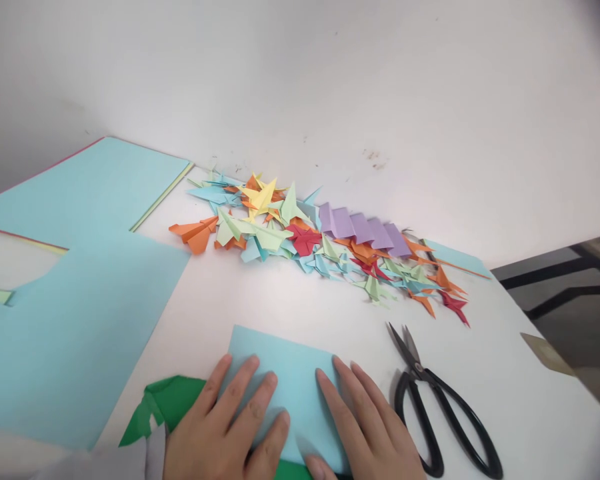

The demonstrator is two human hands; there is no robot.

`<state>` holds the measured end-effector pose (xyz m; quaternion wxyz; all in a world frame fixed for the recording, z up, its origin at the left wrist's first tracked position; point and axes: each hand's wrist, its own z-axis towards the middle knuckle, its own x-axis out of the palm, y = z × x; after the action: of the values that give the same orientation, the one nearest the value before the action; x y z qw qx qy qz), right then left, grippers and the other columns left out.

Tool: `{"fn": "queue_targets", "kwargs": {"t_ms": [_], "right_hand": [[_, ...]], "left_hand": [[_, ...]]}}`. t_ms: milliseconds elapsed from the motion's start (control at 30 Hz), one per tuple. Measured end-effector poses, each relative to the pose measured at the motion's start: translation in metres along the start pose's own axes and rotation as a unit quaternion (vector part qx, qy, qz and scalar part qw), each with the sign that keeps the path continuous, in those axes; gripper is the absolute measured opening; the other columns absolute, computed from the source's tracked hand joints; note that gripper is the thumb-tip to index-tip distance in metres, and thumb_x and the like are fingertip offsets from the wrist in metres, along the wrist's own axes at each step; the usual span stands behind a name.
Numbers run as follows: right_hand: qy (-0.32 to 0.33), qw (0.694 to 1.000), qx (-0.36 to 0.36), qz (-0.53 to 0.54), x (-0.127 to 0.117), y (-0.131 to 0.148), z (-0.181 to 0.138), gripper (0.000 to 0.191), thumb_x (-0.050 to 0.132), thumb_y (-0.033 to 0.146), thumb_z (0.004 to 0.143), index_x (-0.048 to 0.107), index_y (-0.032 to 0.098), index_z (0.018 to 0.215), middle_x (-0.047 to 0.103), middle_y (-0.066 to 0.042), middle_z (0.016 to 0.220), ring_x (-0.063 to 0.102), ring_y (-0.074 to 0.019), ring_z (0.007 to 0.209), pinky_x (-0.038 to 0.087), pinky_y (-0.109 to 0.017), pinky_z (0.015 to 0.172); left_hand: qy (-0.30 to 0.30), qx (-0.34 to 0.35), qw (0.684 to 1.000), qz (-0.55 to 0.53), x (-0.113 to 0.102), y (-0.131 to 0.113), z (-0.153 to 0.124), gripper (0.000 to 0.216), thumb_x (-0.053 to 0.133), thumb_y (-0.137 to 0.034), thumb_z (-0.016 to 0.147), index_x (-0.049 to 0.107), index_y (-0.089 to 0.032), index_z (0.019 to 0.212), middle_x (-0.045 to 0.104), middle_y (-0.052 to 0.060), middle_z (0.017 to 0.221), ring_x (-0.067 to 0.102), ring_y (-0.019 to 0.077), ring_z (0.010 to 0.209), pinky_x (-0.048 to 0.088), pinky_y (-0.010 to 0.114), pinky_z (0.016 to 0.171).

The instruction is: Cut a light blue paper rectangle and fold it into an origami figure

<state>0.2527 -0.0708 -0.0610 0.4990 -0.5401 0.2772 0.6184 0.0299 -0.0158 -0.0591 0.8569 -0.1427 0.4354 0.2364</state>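
Note:
A light blue sheet of paper (293, 373) lies on the white table near its front edge, under both of my hands. My left hand (235, 420) rests on the sheet's left part with its fingers spread. On the right side, my right hand (363, 420) lies along the sheet's edge, fingers stretched out and slightly apart. Beneath my left hand and the sheet, a green item (173, 400) shows in part; I cannot tell what it is. Black-handled scissors (420, 373) lie just right of my right hand, blades slightly apart and pointing away.
Several folded paper shapes (305, 237) in many colours spread across the table's back, with pleated purple paper (363, 227) among them. Large light blue sheets (95, 333) cover the left side. A blue paper piece (455, 257) lies back right. A wall (300, 80) stands behind.

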Motion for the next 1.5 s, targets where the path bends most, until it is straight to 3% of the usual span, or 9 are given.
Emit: {"fn": "queue_targets", "kwargs": {"t_ms": [267, 400, 500, 600, 933, 1167, 1333, 1500], "right_hand": [[-0.002, 1.0, 0.019, 0.015, -0.005, 0.002, 0.001, 0.069, 0.048, 0.06, 0.075, 0.047, 0.013, 0.126, 0.048, -0.017, 0.129, 0.044, -0.034, 0.118, 0.047, -0.04, 0.082], [-0.004, 0.999, 0.035, 0.022, -0.008, 0.005, 0.002, 0.068, 0.048, 0.06, 0.075, 0.049, 0.014, 0.125, 0.048, -0.017, 0.129, 0.044, -0.0339, 0.118, 0.047, -0.04, 0.083], [-0.002, 0.999, 0.044, 0.026, -0.01, 0.008, 0.004, 0.071, 0.049, 0.061, 0.074, 0.048, 0.013, 0.126, 0.047, -0.018, 0.13, 0.043, -0.0341, 0.119, 0.047, -0.04, 0.084], [0.001, 0.998, 0.054, 0.031, -0.011, 0.009, 0.005, 0.07, 0.048, 0.061, 0.074, 0.048, 0.014, 0.127, 0.046, -0.017, 0.131, 0.042, -0.0337, 0.12, 0.046, -0.04, 0.084], [0.002, 0.997, 0.066, 0.029, -0.012, 0.01, 0.006, 0.07, 0.046, 0.062, 0.075, 0.049, 0.015, 0.126, 0.047, -0.016, 0.13, 0.044, -0.0336, 0.118, 0.046, -0.04, 0.084], [-0.028, 0.997, 0.063, 0.024, -0.012, 0.01, 0.01, 0.068, 0.042, 0.062, 0.077, 0.053, 0.012, 0.122, 0.05, -0.018, 0.126, 0.047, -0.0335, 0.114, 0.046, -0.041, 0.081], [-0.039, 0.997, 0.06, 0.03, -0.01, 0.012, 0.012, 0.066, 0.04, 0.06, 0.079, 0.053, 0.011, 0.121, 0.051, -0.017, 0.126, 0.046, -0.0339, 0.115, 0.045, -0.041, 0.081], [-0.043, 0.996, 0.073, 0.025, -0.009, 0.014, 0.011, 0.068, 0.037, 0.062, 0.079, 0.053, 0.011, 0.121, 0.052, -0.016, 0.126, 0.045, -0.0348, 0.115, 0.044, -0.041, 0.079]], "left_hand": [[0.019, 0.032, 0.999, -0.009, -0.003, 0.006, 0.004, 0.024, 0.041, -0.023, 0.09, 0.062, -0.023, 0.099, 0.064, 0.005, 0.11, 0.054, 0.0228, 0.111, 0.033, 0.048, 0.103], [-0.021, 0.019, 1.0, -0.006, -0.002, 0.01, 0.004, 0.031, 0.033, -0.022, 0.092, 0.064, -0.023, 0.095, 0.064, 0.006, 0.109, 0.053, 0.0229, 0.112, 0.027, 0.05, 0.105], [0.028, 0.089, 0.996, 0.005, -0.002, 0.015, 0.004, 0.028, 0.038, -0.027, 0.09, 0.061, -0.024, 0.106, 0.064, 0.006, 0.111, 0.054, 0.023, 0.11, 0.031, 0.047, 0.104], [0.041, 0.116, 0.992, 0.023, -0.003, 0.02, 0.004, 0.03, 0.038, -0.03, 0.09, 0.059, -0.025, 0.111, 0.063, 0.006, 0.112, 0.054, 0.0241, 0.11, 0.026, 0.049, 0.105], [0.046, 0.111, 0.993, 0.017, -0.004, 0.021, 0.005, 0.031, 0.04, -0.032, 0.089, 0.059, -0.024, 0.112, 0.063, 0.006, 0.112, 0.052, 0.0244, 0.113, 0.018, 0.047, 0.108], [0.055, 0.086, 0.995, 0.016, -0.002, 0.019, -0.001, 0.032, 0.039, -0.033, 0.089, 0.056, -0.025, 0.115, 0.06, 0.006, 0.117, 0.048, 0.0261, 0.117, 0.018, 0.049, 0.107], [0.065, 0.123, 0.99, 0.036, -0.005, 0.022, 0.0, 0.036, 0.042, -0.037, 0.087, 0.054, -0.024, 0.119, 0.06, 0.008, 0.118, 0.049, 0.0269, 0.115, 0.017, 0.05, 0.107], [0.046, 0.098, 0.994, 0.021, -0.001, 0.017, 0.002, 0.032, 0.038, -0.035, 0.089, 0.057, -0.024, 0.112, 0.061, 0.007, 0.115, 0.046, 0.0254, 0.119, 0.019, 0.047, 0.108]]}}
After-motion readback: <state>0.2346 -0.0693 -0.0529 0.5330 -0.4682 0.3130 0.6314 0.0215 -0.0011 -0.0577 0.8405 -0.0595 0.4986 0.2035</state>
